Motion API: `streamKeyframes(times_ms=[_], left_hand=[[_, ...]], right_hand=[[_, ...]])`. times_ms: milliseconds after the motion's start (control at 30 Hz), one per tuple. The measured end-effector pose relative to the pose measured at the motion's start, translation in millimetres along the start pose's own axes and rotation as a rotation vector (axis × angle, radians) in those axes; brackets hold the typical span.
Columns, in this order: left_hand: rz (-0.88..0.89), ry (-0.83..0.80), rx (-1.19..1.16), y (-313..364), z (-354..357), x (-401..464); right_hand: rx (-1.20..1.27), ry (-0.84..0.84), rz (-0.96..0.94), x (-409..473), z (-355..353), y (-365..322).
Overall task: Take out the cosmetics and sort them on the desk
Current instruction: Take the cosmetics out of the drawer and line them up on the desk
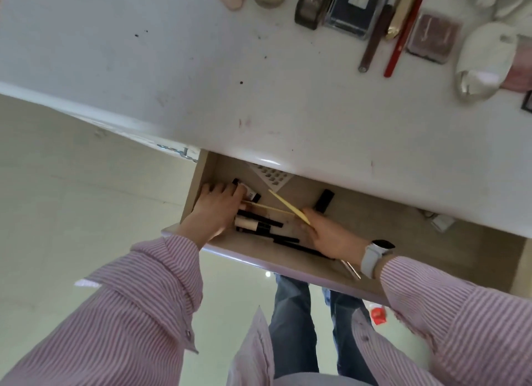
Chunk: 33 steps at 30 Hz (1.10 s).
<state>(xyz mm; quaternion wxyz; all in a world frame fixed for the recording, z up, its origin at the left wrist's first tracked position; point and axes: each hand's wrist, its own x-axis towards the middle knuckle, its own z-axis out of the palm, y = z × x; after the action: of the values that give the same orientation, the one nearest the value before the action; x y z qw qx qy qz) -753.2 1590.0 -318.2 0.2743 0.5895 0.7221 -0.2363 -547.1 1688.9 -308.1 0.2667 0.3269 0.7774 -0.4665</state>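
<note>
A person in a pink-and-white striped shirt stands over an open beige wooden drawer [288, 253] pulled out from under a glossy white table [201, 77]. Both hands are inside the drawer. The left hand [214, 213] lies palm down at the drawer's left end, fingers spread and resting on a black-and-white tube [252, 195] and a thin pale yellow pencil [267, 207]; whether its grip has closed on either cannot be told. The right hand [328, 236], with a white watch [374, 256] on the wrist, pinches a second thin pale yellow pencil [288, 205], which slants up and to the left. Between the hands lie several slim black pencils and pens [259, 223], one with a beige barrel. A short black stick [324, 200] lies near the drawer's back.

On the table's far right sit cosmetics already out: a dark brown pencil [374, 40], a red pencil [403, 37], a gold tube [401, 14], a clear case with dark blue inside [354, 8] and a square brown compact [433, 38].
</note>
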Motion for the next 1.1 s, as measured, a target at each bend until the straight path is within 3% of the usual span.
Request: streamKeyframes(times_ms=[400, 767, 1100], left_hand=[[0.111, -0.060, -0.027, -6.5, -1.8, 6.7], [0.153, -0.010, -0.024, -2.7, 5.8, 7.9], [0.173, -0.139, -0.003, 4.0, -1.9, 18.3]], right_hand=[[-0.273, -0.029, 0.028, 4.2, 27.2, -4.0], [-0.288, -0.215, 0.060, 7.2, 18.3, -7.4], [-0.360, -0.260, 0.041, -12.8, 5.0, 0.7]])
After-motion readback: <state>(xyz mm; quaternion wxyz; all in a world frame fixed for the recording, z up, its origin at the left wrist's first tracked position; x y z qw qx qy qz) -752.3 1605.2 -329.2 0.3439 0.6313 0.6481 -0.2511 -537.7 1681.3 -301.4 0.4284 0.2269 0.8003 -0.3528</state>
